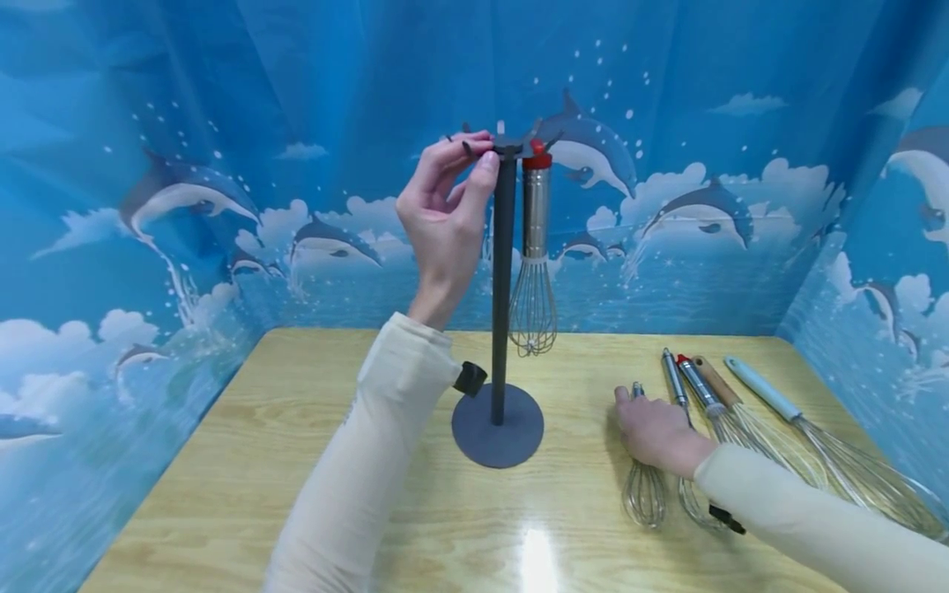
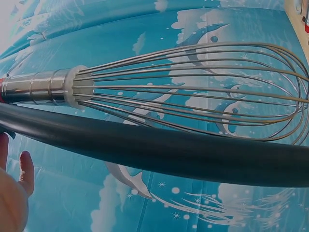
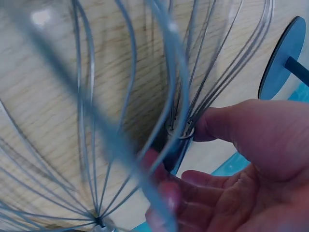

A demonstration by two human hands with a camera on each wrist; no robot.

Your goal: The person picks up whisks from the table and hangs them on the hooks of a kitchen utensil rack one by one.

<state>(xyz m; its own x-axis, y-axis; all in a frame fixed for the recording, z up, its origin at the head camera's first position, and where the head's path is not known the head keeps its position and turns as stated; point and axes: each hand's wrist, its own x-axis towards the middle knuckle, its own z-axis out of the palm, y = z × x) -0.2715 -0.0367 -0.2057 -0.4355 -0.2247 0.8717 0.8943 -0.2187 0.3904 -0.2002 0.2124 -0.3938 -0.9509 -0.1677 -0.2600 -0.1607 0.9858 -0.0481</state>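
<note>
A dark whisk stand with a round base (image 1: 497, 445) stands on the table. My left hand (image 1: 448, 222) pinches its hooked top between thumb and fingers. From one hook hangs a steel whisk (image 1: 535, 210) with a red handle end; its wires fill much of the left wrist view, behind the dark pole (image 2: 159, 150). To the right, my right hand (image 1: 658, 432) grips the steel handle of a small whisk (image 1: 643, 494) on the table. The right wrist view has thumb and fingers about that handle (image 3: 179, 133), partly hidden by blurred wires in front.
Beside the right hand lie a thin steel whisk (image 1: 675, 375), a red-ended whisk (image 1: 697, 383), a wooden-handled whisk (image 1: 715, 379) and a pale-blue-handled whisk (image 1: 764, 387). The right forearm passes above their wires. A dolphin-patterned curtain (image 1: 356, 107) surrounds the table's back and sides.
</note>
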